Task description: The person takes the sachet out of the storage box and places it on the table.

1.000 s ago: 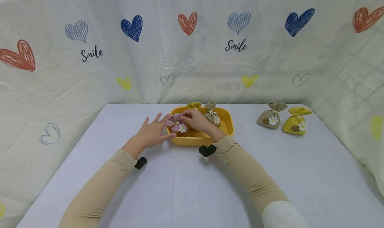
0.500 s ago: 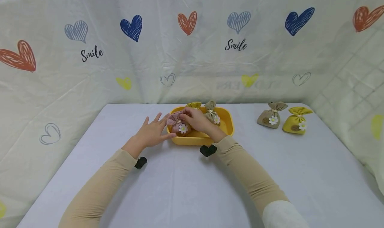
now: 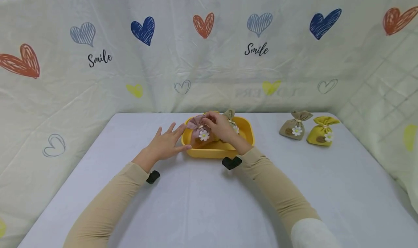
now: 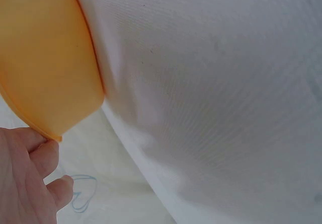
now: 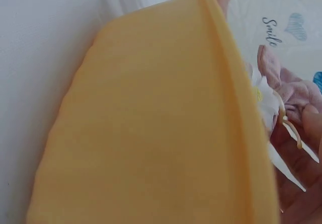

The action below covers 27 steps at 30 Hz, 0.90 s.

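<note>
A yellow tray (image 3: pixel 243 124) sits at the middle of the white table. My right hand (image 3: pixel 219 126) pinches the gathered neck of a pink pouch (image 3: pixel 200 132) with a white daisy, standing upright in the tray's left part. The right wrist view shows the tray's outer wall (image 5: pixel 151 133) with the pink pouch (image 5: pixel 287 90) past its rim. My left hand (image 3: pixel 166 143) lies flat on the table with straight fingers against the tray's left side (image 4: pixel 45 68). A tan pouch (image 3: pixel 231 118) inside the tray is mostly hidden behind my right hand.
A tan pouch (image 3: pixel 295 125) and a yellow pouch (image 3: pixel 321 131), each with a daisy, stand on the table (image 3: pixel 202 204) at the back right. A heart-printed cloth (image 3: pixel 209 48) hangs behind and at both sides.
My right hand has carried the pink pouch a little rightward and farther back inside the tray, standing it more upright. The left hand has stayed put.
</note>
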Tool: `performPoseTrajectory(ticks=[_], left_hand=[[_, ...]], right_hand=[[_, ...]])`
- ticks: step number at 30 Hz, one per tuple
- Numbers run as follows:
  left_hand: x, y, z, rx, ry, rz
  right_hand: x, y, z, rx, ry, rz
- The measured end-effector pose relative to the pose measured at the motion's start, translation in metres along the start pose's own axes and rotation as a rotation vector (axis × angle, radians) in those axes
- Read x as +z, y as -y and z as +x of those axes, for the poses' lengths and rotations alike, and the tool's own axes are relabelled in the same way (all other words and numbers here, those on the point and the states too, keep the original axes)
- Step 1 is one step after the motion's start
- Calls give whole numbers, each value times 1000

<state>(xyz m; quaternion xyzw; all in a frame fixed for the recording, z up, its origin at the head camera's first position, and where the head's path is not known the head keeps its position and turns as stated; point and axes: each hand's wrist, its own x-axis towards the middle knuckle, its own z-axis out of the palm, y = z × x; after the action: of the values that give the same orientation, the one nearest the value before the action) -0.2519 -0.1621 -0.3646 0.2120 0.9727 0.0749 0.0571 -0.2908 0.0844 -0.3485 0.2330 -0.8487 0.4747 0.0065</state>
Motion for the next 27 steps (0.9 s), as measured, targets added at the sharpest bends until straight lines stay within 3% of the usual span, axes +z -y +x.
performPoseTrajectory(ticks=[13, 22, 27], left_hand=[[1, 0, 0, -1, 10, -5], [3, 2, 3, 12, -4, 5], [3, 3, 2, 5, 4, -4]], right_hand=[[-22, 6, -7, 6, -57, 1], [-43, 8, -17, -49, -171, -28], [-57, 10, -24, -29, -162, -2]])
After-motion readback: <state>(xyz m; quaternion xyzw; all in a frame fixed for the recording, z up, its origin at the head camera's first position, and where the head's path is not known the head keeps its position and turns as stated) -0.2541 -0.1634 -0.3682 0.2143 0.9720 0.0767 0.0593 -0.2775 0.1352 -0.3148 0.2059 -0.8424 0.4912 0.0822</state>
